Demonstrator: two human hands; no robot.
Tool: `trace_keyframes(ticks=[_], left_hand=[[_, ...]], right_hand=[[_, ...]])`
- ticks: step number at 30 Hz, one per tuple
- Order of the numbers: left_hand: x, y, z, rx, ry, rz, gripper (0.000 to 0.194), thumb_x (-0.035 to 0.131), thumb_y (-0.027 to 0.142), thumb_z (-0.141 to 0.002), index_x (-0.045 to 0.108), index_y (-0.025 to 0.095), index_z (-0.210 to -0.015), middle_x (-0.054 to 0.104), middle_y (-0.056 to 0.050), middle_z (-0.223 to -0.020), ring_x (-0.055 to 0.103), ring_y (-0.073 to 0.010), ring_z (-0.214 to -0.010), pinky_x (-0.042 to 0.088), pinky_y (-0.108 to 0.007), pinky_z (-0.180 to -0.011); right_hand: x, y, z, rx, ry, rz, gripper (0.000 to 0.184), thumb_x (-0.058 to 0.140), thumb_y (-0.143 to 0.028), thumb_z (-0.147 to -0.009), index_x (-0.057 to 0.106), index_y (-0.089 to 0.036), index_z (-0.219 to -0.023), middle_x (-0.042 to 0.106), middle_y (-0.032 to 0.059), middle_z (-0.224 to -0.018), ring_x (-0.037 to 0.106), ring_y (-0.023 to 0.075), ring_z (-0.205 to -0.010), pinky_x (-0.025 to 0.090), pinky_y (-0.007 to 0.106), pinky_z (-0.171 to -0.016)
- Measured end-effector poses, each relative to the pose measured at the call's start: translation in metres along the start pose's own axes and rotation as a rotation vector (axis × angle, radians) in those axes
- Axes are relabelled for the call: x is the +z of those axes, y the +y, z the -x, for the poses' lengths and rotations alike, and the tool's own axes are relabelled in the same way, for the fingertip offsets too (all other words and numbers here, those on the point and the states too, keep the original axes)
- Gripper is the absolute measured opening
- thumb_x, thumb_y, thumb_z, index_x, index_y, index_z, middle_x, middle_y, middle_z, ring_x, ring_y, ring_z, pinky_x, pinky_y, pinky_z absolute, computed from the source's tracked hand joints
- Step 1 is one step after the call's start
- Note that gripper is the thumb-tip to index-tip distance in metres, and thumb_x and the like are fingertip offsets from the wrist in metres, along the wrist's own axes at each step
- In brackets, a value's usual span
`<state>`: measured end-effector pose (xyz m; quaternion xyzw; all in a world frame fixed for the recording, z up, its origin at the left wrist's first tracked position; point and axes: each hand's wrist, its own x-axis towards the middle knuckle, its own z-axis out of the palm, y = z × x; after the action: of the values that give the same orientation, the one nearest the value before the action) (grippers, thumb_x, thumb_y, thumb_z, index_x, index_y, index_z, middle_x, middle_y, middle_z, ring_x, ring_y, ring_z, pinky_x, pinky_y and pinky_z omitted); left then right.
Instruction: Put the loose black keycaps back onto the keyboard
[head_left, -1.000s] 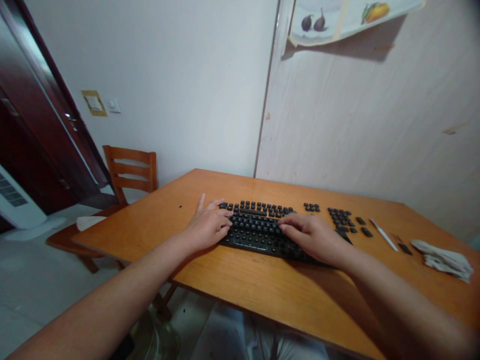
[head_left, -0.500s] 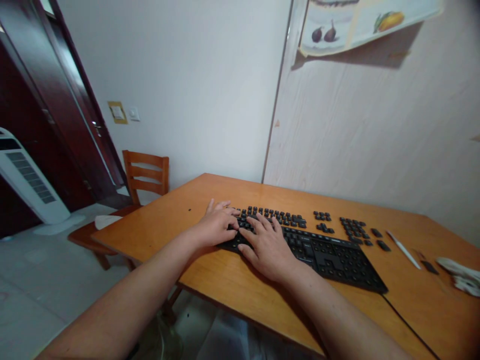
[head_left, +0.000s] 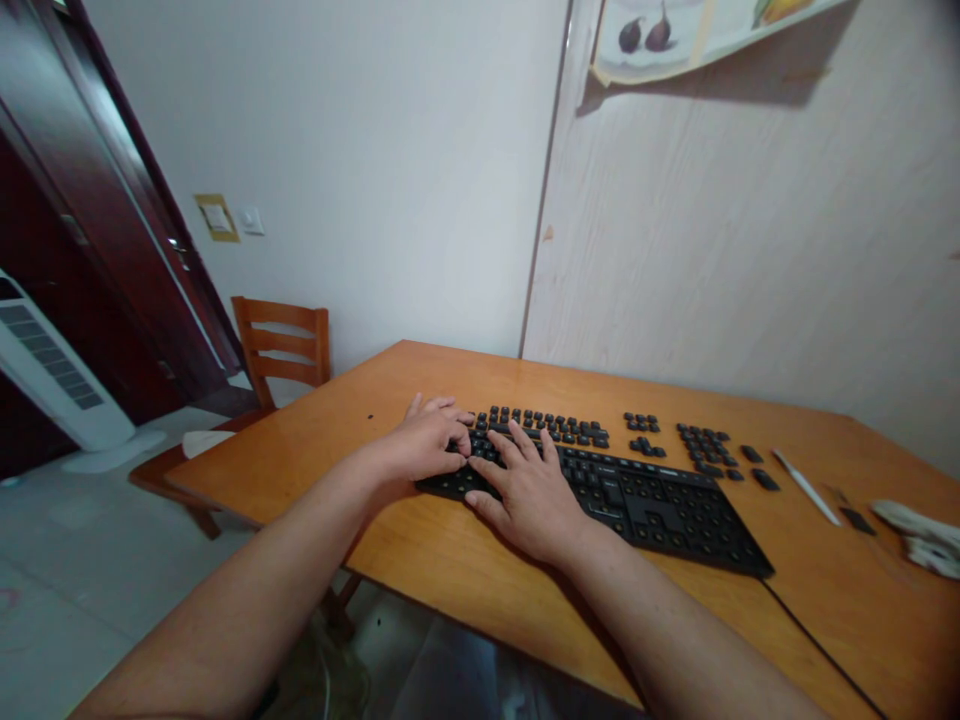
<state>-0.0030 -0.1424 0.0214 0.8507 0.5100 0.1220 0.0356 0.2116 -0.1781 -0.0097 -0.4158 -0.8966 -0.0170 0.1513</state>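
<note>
A black keyboard (head_left: 660,520) lies slantwise along the table's near side, with many bare key positions at its right end and keycaps showing in its middle. Over its left part, my left hand (head_left: 431,440) has thumb and index finger closed in a pinch, its other fingers reaching forward. Whatever sits in the pinch is hidden. My right hand (head_left: 532,495) rests on the keyboard just to the right, fingers spread and the index fingertip close to the left pinch. Behind the keyboard stand rows of loose black keycaps (head_left: 551,420), partly covered by my fingers.
More loose keycaps (head_left: 705,445) lie grouped at the right, near a white pen-like stick (head_left: 806,487), a small dark piece (head_left: 856,520) and a pale cloth-like item (head_left: 919,535). A cable (head_left: 817,645) runs off the keyboard. A wooden chair (head_left: 285,345) stands left of the table (head_left: 450,570).
The whole view has shifted slightly. My left index finger looks more bent against the thumb. My right hand stays spread on the keyboard, nearly unmoved.
</note>
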Motion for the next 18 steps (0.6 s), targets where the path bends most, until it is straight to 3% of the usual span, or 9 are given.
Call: trace_keyframes(ticks=[18], left_hand=[[0.0020, -0.0020, 0.0005, -0.002, 0.008, -0.005, 0.010, 0.067, 0.027, -0.076, 0.075, 0.029, -0.083, 0.061, 0.000, -0.136, 0.032, -0.0359, -0.141, 0.006, -0.069, -0.112]], right_hand=[[0.0002, -0.0007, -0.0003, 0.009, -0.023, -0.025, 0.063, 0.039, -0.070, -0.091, 0.054, -0.034, -0.141, 0.039, 0.0083, -0.156, 0.014, 0.0369, -0.148, 0.001, 0.066, -0.113]])
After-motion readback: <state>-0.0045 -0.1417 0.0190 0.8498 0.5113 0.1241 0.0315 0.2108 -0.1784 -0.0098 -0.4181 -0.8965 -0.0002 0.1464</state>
